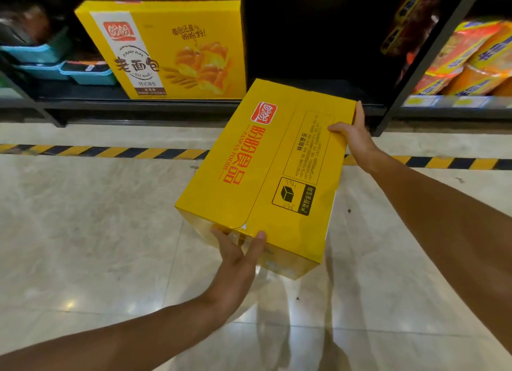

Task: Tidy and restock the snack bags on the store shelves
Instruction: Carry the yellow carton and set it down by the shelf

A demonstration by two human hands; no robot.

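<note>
1. One view only, from the head camera, looking down over both forearms at a yellow carton (266, 174) carried above the pale tiled floor (83, 232), in front of the bottom shelf (166, 104).
2. Left hand (235, 260) takes the near end of the carton: its thumb lies on the top edge and the fingers (221, 233) curl under and against the end face, so it bears the weight from below.
3. Right hand (352, 135) clamps the far right edge, thumb flat on the top panel and the other fingers wrapped round the side, mostly hidden; that grip looks meant to steer the far end.
4. Held this way, the carton tilts with its far end pointing at the dark gap (313, 38) on the shelf, just right of a matching carton on the shelf (166, 49) that stands with its printed bread picture facing out.
5. My judgement: the gap is the slot for this carton, and it will need turning upright so its front matches its neighbour.
6. Blue baskets (55, 63) sit at the far left of the shelf, and orange snack bags (471, 63) fill the next bay to the right, past the dark upright post (415, 74).
7. Striped yellow-and-black tape (97, 150) runs along the floor before the shelving.
</note>
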